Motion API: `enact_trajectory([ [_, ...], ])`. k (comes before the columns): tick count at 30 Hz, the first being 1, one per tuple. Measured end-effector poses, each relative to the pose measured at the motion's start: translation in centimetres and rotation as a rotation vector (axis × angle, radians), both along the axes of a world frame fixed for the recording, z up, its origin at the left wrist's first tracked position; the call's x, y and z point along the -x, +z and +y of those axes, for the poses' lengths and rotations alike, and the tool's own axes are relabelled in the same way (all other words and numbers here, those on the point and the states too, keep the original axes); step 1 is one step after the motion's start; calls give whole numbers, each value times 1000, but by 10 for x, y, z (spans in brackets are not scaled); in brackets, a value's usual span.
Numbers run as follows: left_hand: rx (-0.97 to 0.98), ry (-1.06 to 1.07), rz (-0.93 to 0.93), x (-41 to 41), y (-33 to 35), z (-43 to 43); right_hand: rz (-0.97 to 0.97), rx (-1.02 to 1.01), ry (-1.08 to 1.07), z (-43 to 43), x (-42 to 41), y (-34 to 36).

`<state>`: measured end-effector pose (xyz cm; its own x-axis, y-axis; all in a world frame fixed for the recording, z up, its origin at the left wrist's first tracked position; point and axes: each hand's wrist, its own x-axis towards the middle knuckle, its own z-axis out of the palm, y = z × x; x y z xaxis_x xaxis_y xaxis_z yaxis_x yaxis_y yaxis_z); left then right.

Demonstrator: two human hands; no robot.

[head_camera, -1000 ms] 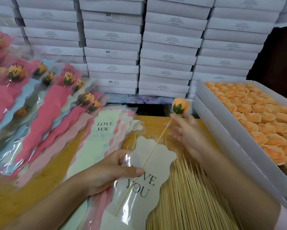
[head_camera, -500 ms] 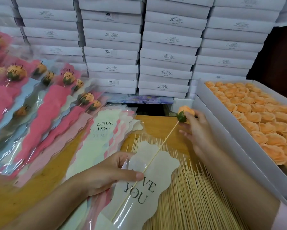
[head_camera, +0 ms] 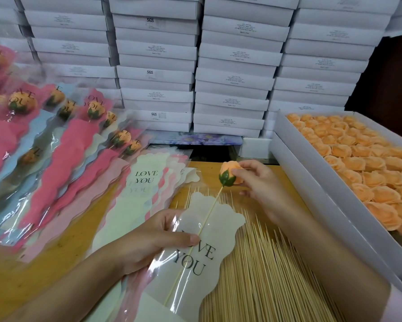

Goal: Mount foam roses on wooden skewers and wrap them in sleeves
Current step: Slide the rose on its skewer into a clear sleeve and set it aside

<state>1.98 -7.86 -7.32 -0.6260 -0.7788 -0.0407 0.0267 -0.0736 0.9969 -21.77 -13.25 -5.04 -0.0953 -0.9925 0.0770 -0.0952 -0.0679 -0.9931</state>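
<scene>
An orange foam rose with a green base sits on top of a wooden skewer. My right hand pinches the rose head from the right. The skewer runs down inside a cream "LOVE YOU" sleeve with a clear plastic front. My left hand grips the sleeve's left edge, thumb pressed across its front near the skewer. The sleeve lies over a pile of loose skewers.
A white box full of orange foam roses stands at the right. Spare sleeves are stacked mid-table on the wooden top. Finished wrapped roses fan out at the left. Stacked white boxes wall the back.
My right hand has pushed the rose and skewer down, deeper into the sleeve. My left hand has kept its grip on the sleeve.
</scene>
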Motion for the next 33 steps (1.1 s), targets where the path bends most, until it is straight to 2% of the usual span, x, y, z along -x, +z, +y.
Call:
enact_trajectory([
  [8,7,51,45,2,3,2,89,10,65,4,-4,3],
  [16,-82,145,67,3,0,2,76,11,99,8,-6,6],
  [22,-145,129,85,2,3,3,101,33,157,11,-7,10],
  [33,-145,168,104,5,4,4,226,95,273,17,-14,11],
])
